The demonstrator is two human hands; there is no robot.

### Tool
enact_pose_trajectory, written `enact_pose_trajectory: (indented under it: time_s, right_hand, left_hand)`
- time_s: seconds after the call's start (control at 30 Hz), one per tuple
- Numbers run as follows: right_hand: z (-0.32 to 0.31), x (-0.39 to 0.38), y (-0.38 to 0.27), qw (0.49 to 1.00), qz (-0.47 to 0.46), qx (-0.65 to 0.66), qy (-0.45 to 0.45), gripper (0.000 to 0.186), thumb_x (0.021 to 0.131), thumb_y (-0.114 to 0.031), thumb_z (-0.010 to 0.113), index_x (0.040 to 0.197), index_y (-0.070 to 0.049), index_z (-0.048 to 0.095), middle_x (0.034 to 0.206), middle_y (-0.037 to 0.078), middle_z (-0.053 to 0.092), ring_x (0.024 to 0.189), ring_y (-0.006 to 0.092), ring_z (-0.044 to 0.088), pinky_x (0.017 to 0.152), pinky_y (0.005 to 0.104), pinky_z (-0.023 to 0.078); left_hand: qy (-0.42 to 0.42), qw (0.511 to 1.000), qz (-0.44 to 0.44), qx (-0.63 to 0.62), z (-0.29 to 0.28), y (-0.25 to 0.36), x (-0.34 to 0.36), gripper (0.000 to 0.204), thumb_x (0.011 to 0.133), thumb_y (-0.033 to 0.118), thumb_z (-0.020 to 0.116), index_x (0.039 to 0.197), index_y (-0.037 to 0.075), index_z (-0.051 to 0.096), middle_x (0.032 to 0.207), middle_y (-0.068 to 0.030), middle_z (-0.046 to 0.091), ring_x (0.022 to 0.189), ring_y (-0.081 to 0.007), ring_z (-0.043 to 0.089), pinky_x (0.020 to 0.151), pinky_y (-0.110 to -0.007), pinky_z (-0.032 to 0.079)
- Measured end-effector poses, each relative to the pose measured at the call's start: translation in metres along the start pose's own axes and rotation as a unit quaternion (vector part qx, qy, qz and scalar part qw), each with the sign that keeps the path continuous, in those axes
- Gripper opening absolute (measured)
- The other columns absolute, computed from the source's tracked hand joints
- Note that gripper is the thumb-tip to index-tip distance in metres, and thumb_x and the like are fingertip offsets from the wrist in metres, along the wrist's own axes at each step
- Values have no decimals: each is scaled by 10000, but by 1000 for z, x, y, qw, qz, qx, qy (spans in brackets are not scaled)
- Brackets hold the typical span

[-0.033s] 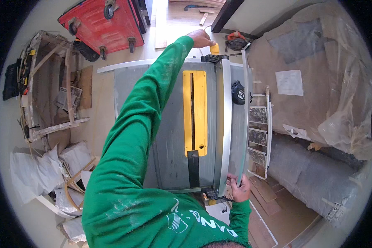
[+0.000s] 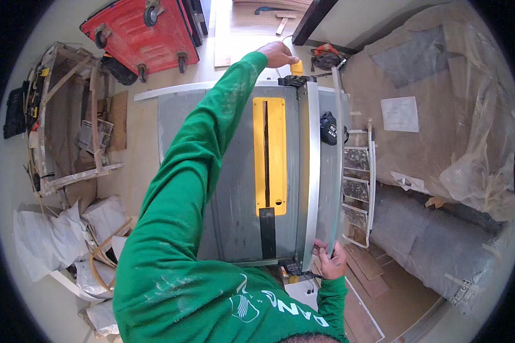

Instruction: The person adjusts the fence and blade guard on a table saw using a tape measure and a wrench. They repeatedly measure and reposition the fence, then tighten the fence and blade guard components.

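A table saw lies below me, with a grey top (image 2: 234,171) and a yellow throat plate (image 2: 276,157) slotted down its middle. To the right of the plate, a metal rip fence (image 2: 312,171) runs from the near edge to the far one. At its far end my left hand (image 2: 277,54) is closed at a yellow lever (image 2: 296,68); some fingers are hidden. My right hand (image 2: 331,263) is closed on the near end of a long, thin, pale strip (image 2: 340,171) to the right of the fence. Between fence and strip sits a black battery (image 2: 329,128).
A white-framed step ladder (image 2: 371,188) stands right of the saw, by furniture (image 2: 440,131) under plastic sheeting. Loose boards (image 2: 369,268) lie at lower right. Far left are a red wheeled cart (image 2: 143,46) and a wooden frame (image 2: 97,114); wrapped white bundles (image 2: 51,240) lie near left.
The far end of the pale strip has shifted slightly left. Both hands look unmoved.
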State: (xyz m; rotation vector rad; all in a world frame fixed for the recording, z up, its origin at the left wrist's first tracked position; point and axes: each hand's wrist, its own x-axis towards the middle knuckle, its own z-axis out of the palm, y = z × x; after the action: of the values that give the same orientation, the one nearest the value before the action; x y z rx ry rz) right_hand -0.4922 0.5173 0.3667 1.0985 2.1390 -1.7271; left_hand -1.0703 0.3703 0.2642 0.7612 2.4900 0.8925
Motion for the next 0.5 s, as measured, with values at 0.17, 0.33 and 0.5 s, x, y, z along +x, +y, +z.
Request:
enact_pose_trajectory:
  time_s: [0.17,0.33,0.5]
  right_hand:
    - [-7,-4,-10,999,31,37,-21,112,901,115,444,900,3,439,1151,264,663,1066,303,689,886,407,603]
    - [-7,0,-21,995,-3,87,-49,159,840,117,401,888,-33,414,1115,282,665,1077,362,684,904,463,601]
    - [-8,5,-11,996,-26,64,-54,154,817,119,424,901,-10,432,1111,259,674,1003,329,704,881,433,608]
  left_hand:
    - [5,983,-112,-148,7,47,-79,675,922,594,618,1091,-55,694,944,-181,727,738,-214,710,729,-357,593]
    - [-158,944,-138,-255,76,123,-204,936,866,685,625,1343,-111,507,981,-219,690,806,-272,722,722,-376,606]
    - [19,973,-142,-183,147,167,-247,892,845,492,676,1383,-115,305,1196,-342,568,1085,-463,628,944,-509,518]
